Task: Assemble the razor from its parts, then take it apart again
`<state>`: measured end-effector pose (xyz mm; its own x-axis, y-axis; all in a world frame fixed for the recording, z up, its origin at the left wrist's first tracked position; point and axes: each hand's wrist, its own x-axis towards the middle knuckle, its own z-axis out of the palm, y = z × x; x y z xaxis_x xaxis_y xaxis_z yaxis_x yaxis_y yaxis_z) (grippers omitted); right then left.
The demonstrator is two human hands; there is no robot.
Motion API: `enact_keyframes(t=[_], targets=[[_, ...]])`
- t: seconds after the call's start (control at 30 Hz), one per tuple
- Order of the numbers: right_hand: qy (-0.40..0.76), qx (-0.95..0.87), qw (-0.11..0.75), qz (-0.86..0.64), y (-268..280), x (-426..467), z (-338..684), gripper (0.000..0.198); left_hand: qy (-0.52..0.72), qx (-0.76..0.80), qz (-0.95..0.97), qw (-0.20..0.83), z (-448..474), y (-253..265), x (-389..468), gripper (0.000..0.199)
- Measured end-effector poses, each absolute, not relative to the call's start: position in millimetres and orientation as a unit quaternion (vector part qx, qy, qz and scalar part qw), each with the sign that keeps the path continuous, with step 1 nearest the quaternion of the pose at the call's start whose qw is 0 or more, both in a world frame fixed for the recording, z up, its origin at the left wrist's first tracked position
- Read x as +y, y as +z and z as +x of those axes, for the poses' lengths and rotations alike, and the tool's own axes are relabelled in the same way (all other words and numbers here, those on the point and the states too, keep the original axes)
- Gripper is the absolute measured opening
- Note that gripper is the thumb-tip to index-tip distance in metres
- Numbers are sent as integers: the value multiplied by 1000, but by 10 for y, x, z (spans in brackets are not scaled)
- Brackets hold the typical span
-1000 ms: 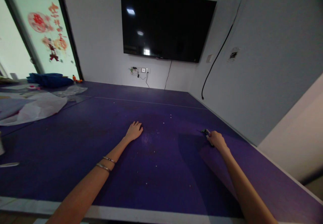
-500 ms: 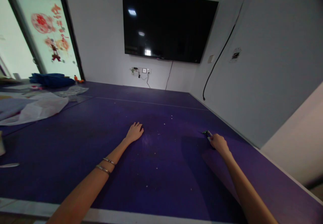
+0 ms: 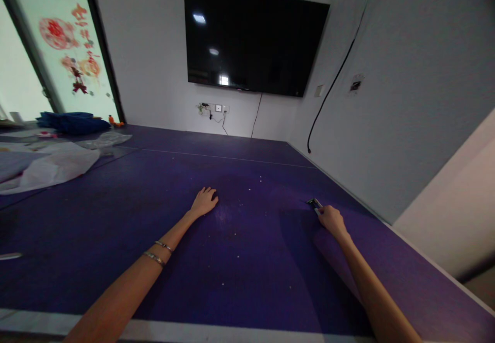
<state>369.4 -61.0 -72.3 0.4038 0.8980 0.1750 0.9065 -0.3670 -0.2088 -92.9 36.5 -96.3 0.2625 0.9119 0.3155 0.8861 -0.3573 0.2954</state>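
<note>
My left hand (image 3: 204,202) rests palm down on the purple tabletop (image 3: 170,281), fingers stretched out and slightly apart, with nothing held. Two silver bangles (image 3: 158,251) are round that forearm. My right hand (image 3: 333,220), farther right, is closed round the handle of a small dark-and-silver hand tool (image 3: 315,205). Its thin angled head points left, close to the tabletop; I cannot make out its exact kind or whether it touches. Small white specks (image 3: 249,189) lie scattered on the surface between my hands.
White plastic sheeting (image 3: 62,165) and a folded dark blue cloth (image 3: 71,123) lie at the left. A pale slim object (image 3: 11,256) sits near the left edge. A black cable (image 3: 333,82) hangs along the right wall. A television (image 3: 255,38) is mounted beyond the table.
The view has shifted slightly, so everything sits a little farther left in it. Both hands keep nearly the same places, the right one still gripping the tool.
</note>
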Motion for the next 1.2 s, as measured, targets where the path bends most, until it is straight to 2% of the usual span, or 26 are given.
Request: enact_keyframes(t=[0.2, 0.33, 0.4, 0.5, 0.6, 0.7, 0.87, 1.2], targets=[[25, -526, 194, -828, -583, -619, 3566, 32, 389, 595, 694, 111, -860, -723, 239, 29], [27, -564, 262, -783, -392, -583, 3296, 30, 446, 521, 715, 138, -459, -584, 64, 21], [21, -584, 285, -760, -295, -552, 3093, 29, 443, 472, 735, 204, -159, -541, -25, 19], [20, -601, 307, -738, -176, -514, 2741, 25, 398, 427, 725, 366, 310, -517, -126, 19], [2, -630, 291, -720, -107, -524, 2393, 24, 375, 441, 629, 519, 688, -511, -165, 20], [-13, -674, 252, -695, -89, -584, 2113, 25, 382, 436, 553, 598, 900, -487, -153, 24], [-41, -717, 206, -665, -130, -684, 1855, 26, 422, 422, 506, 622, 894, -417, -131, 30], [-70, -747, 204, -629, -146, -835, 1650, 24, 398, 419, 545, 608, 633, -395, -50, 34]])
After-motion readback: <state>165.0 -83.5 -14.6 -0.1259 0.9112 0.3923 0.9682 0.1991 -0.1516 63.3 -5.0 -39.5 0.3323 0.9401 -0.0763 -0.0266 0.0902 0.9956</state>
